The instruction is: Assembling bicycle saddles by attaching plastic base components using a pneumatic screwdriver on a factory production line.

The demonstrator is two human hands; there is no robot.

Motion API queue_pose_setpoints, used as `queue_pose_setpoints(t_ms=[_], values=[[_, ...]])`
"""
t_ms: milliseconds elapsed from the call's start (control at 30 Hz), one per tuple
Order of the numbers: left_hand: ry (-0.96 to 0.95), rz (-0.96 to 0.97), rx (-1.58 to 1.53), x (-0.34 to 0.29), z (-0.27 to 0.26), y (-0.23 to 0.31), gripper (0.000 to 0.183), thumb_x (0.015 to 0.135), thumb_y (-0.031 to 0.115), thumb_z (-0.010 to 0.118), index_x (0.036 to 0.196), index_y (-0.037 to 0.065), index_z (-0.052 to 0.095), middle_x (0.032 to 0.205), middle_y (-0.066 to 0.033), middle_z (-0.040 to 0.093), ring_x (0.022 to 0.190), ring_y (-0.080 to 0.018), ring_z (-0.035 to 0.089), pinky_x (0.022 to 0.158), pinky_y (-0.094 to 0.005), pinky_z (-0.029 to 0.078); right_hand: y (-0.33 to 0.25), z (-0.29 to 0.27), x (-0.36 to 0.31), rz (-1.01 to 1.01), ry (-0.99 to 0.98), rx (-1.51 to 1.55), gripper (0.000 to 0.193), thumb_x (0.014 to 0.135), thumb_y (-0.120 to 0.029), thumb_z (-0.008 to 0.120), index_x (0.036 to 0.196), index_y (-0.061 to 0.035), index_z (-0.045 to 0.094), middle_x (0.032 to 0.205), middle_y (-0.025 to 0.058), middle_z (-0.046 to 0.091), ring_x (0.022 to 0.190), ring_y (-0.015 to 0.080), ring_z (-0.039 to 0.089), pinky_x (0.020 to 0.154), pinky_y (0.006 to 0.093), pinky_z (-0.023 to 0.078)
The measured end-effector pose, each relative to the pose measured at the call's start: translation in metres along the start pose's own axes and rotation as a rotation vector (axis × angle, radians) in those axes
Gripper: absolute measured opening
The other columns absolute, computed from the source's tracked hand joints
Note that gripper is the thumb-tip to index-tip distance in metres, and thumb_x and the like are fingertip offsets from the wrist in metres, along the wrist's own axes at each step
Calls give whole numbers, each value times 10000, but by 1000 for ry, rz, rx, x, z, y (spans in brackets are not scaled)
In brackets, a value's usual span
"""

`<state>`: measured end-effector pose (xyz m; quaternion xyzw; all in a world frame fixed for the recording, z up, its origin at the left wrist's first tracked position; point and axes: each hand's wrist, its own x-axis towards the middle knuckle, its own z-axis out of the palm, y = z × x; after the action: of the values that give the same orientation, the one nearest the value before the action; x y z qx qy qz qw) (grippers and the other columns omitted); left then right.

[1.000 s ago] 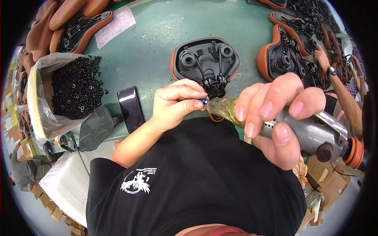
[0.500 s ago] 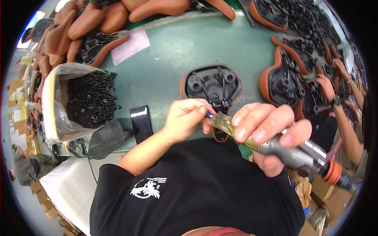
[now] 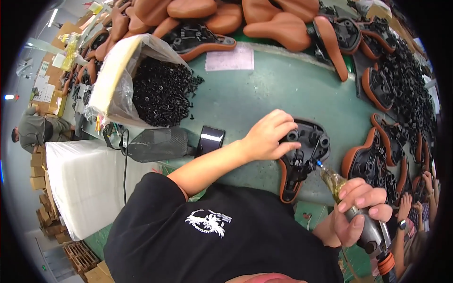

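Observation:
An upturned bicycle saddle point(image 3: 309, 134) with a black underside and brown edge lies on the table in front of me. My left hand point(image 3: 269, 137) grips its left side, thumb reaching over the underside and fingers bent at the rim. Whether a small part sits under those fingers is hidden. My right hand point(image 3: 361, 210) is wrapped around a grey power screwdriver point(image 3: 370, 236) with a yellowish, clear-wrapped nose and an orange ring at its rear. Its blue-tipped bit point(image 3: 319, 163) points at the saddle's right side, by the metal fittings; contact is unclear.
Left of the saddle are a phone point(image 3: 211, 140), a dark mesh pouch point(image 3: 158, 145) and a plastic-lined box point(image 3: 111, 78) spilling black screws point(image 3: 163, 94). Brown saddles point(image 3: 278, 30) pile up along the back. More upturned saddles point(image 3: 365, 158) lie right, near a co-worker's hands point(image 3: 405, 207).
My left hand has left the screwdriver's tip and moved onto the saddle. The screwdriver has swung to point more steeply up-left, its bit beside the saddle's fittings. The view has turned left.

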<state>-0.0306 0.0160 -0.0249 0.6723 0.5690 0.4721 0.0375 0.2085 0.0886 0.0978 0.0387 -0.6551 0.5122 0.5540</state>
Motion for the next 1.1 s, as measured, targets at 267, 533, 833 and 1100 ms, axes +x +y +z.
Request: queue_pose_setpoints(t_ms=[267,533,833,1100], values=[[150,133,125,6,7,-10,399,721,186,903,1005,-19,713,991,-171,696,888,-371,682,817,-439,573,-2,-7,13,64,-138,69,318,979,-112,579,1280,-99,478,1118,133,535,746,193,600,730,416,504],[22,-36,137,1,-1,-1,827,633,265,983,1335,19,619,1155,-157,688,1143,-382,647,1028,-459,520,10,-14,7,97,-235,25,394,988,-64,543,1370,-130,471,1182,148,560,766,203,622,766,433,520],[59,-157,4,-15,20,-17,495,734,150,851,1178,58,652,1093,-122,712,1021,-337,693,875,-423,570,42,10,11,181,-207,43,376,1007,-34,544,1366,-135,500,1184,181,598,805,239,647,803,476,537],[86,-409,-271,-22,26,-19,706,778,322,926,1301,-16,593,1378,-233,614,1290,-355,611,1091,-427,492,35,8,19,113,-188,-5,373,1005,-61,525,1371,-131,508,1189,179,600,776,216,641,770,473,536]])
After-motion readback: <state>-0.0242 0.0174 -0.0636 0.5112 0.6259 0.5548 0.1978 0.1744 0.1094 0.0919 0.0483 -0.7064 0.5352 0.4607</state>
